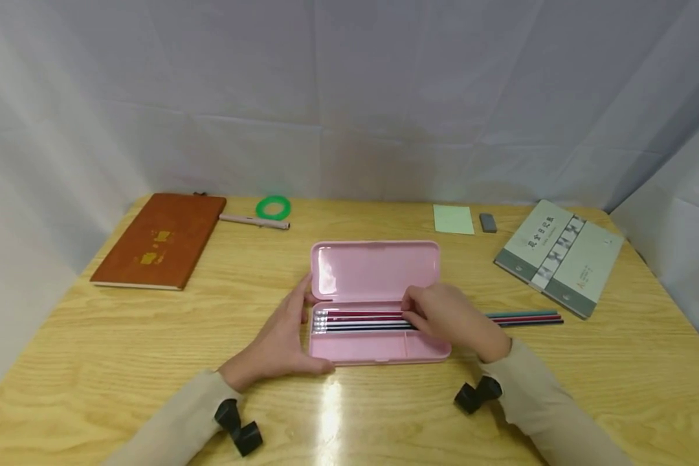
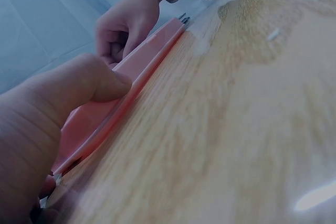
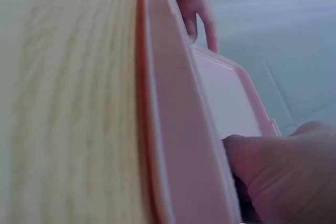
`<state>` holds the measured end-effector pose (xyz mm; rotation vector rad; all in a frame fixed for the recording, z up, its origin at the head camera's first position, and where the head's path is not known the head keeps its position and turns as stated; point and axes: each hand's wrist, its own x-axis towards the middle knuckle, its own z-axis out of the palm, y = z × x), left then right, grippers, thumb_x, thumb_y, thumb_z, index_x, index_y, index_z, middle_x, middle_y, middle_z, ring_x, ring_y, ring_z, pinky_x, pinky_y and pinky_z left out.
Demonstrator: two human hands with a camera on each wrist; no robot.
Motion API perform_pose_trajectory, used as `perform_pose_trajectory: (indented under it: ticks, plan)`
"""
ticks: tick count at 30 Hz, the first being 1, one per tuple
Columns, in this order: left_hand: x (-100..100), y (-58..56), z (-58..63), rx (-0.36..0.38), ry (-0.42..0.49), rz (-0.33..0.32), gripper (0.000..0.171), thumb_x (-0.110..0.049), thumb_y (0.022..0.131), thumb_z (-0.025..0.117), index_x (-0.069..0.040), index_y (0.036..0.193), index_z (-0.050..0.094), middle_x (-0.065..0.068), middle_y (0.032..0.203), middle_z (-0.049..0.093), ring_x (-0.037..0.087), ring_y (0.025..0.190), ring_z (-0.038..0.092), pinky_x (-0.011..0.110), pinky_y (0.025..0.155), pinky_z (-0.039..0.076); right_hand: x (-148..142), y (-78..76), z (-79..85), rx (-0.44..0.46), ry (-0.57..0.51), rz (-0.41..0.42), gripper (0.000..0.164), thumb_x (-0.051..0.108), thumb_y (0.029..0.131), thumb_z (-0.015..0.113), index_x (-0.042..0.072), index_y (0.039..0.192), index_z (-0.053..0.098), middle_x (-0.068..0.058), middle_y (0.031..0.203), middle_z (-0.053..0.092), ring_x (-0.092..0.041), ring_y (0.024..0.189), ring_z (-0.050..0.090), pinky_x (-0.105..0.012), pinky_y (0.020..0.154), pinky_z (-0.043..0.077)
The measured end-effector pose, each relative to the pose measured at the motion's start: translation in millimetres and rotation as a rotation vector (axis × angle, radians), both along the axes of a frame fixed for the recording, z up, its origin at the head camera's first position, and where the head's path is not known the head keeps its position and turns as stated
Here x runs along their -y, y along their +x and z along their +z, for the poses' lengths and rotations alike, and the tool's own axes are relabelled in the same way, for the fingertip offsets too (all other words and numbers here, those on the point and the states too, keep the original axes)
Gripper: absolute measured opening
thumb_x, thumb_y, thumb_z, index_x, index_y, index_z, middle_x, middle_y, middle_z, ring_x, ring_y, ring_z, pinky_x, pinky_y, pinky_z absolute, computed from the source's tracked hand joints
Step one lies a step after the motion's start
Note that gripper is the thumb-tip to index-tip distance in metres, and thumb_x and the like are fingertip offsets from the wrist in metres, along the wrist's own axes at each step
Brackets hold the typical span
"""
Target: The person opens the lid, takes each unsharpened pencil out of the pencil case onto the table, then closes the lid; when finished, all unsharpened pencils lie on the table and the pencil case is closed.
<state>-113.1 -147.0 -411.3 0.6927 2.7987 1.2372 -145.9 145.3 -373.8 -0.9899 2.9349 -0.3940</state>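
A pink pencil case [image 1: 358, 346] lies open on the table, its lid [image 1: 378, 272] tipped back. In its rear compartment lie several pencils [image 1: 364, 318] with silvery ends to the left. My left hand [image 1: 279, 333] holds the case's left end, thumb against the front wall and fingers at the back corner. The left wrist view shows that thumb [image 2: 107, 82] on the front edge. Over the rear compartment, my right hand [image 1: 454, 317] pinches at the pencils' right part, its fingertips partly hidden. More pencils [image 1: 530, 318], teal, red and dark, lie on the table right of the case.
At the back left are a brown notebook [image 1: 163, 243], a pen [image 1: 254, 222] and a green tape ring [image 1: 262, 208]. Sticky notes [image 1: 453, 219], a grey eraser [image 1: 487, 222] and a pale green notebook [image 1: 588, 252] lie to the right. A white curtain hangs behind.
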Motion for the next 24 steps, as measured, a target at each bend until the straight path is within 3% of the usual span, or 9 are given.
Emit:
perform_pose_trajectory:
  ticks: [5,9,14,18,24]
  plan:
    - [-1,0.3,0.5,0.003,0.001,0.005,0.142,-0.040,0.044,0.091,-0.017,0.155,0.006,0.000,0.120,0.050,0.013,0.094,0.046,0.028,0.081,0.045,-7,6.6,4.4,-0.095,0.010,-0.003,0.007,0.014,0.090,0.066,0.010,0.087,0.061,0.003,0.070,0.060,-0.007,0.058,0.049,-0.026,0.057,0.047]
    - [-1,0.5,0.8,0.007,0.001,0.013,0.143,-0.040,0.044,0.091,-0.017,0.155,0.006,0.000,0.120,0.049,0.013,0.094,0.047,0.028,0.081,0.046,-25,12.9,9.7,-0.113,-0.055,-0.026,0.006,0.012,0.089,0.066,0.009,0.090,0.061,0.004,0.067,0.058,-0.006,0.056,0.048,-0.027,0.054,0.044]
    - [0,0.5,-0.2,0.005,0.009,0.015,0.144,-0.039,0.043,0.092,-0.016,0.156,0.005,0.000,0.120,0.050,0.013,0.094,0.048,0.029,0.081,0.047,-74,25.3,1.9,-0.158,-0.159,-0.061,0.009,0.009,0.084,0.071,0.012,0.088,0.064,0.013,0.058,0.042,0.003,0.051,0.030,-0.019,0.048,0.029]
    - [0,-0.5,0.3,-0.002,0.009,0.013,0.144,-0.040,0.042,0.092,-0.017,0.156,0.005,0.000,0.119,0.051,0.013,0.093,0.047,0.029,0.080,0.046,-120,40.2,-9.2,-0.206,-0.281,-0.072,0.018,0.004,0.077,0.076,0.017,0.083,0.064,0.018,0.059,0.038,0.007,0.052,0.028,-0.015,0.046,0.027]
    - [-1,-1.3,0.9,0.007,0.022,-0.001,0.144,-0.038,0.043,0.092,-0.018,0.156,0.005,0.000,0.121,0.051,0.013,0.094,0.048,0.029,0.081,0.047,-174,61.7,-23.3,-0.112,-0.363,-0.155,0.020,0.000,0.080,0.073,0.018,0.084,0.066,0.019,0.062,0.039,0.007,0.053,0.032,-0.011,0.047,0.029]
